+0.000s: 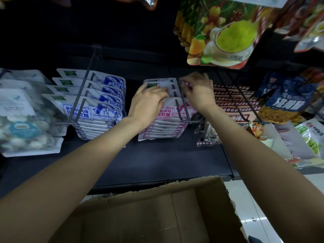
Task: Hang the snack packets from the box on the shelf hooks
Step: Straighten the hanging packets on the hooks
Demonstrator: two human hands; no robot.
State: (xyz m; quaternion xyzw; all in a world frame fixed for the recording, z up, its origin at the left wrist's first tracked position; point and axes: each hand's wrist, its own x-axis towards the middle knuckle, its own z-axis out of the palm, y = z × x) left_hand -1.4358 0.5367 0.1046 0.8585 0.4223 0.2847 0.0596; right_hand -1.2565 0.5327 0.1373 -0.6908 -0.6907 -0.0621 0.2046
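The pink-and-white snack packets (168, 109) are threaded on a dark shelf hook (182, 104) at about 12 o'clock from the cardboard box (201, 204), which sits at 6 o'clock in the view and appears to hold no packets in the part that is seen. The left hand (149, 104) is laid over the packet tops at 9 o'clock of the hook, fingers curled onto the upper edges and pressing them. The right hand (198, 92) is placed at 3 o'clock of the hook, fingertips pinching a packet's top edge near its hanging hole.

The step in hand is judged to be seating packets back along the hook. It is best done with the hole kept square to the rod, the packet slid rearward in 1 smooth push while the stack is steadied from the left, and the faces aligned so none is creased or caught on the hook's upturned tip
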